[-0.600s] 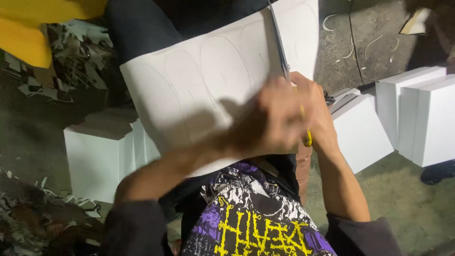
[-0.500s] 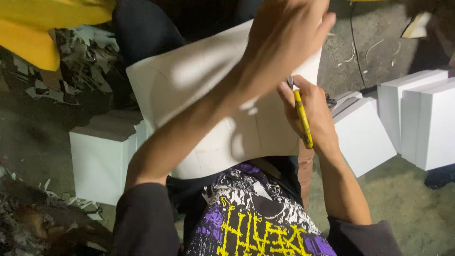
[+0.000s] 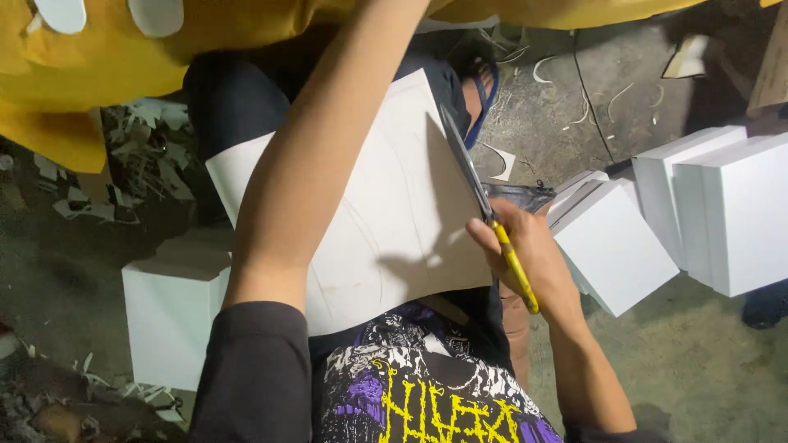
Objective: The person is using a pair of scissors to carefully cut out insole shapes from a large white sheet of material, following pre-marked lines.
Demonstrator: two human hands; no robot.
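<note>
Scissors (image 3: 484, 209) gripped in right hand (image 3: 533, 254) fingers at white sheet (image 3: 394, 230) edge, left fingers unseen

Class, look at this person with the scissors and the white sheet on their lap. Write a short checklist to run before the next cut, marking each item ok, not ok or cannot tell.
1. Right hand grips the scissors by the yellow handle: ok.
2. Blades lie against the white sheet: ok.
3. Left hand steadies the sheet: cannot tell, it reaches up out of view; only the left forearm shows.
4. Pencilled curves on the sheet visible: ok, faint.
5. Blades lined up with a curve: cannot tell.
6. White boxes clear of the scissors: ok.
</note>
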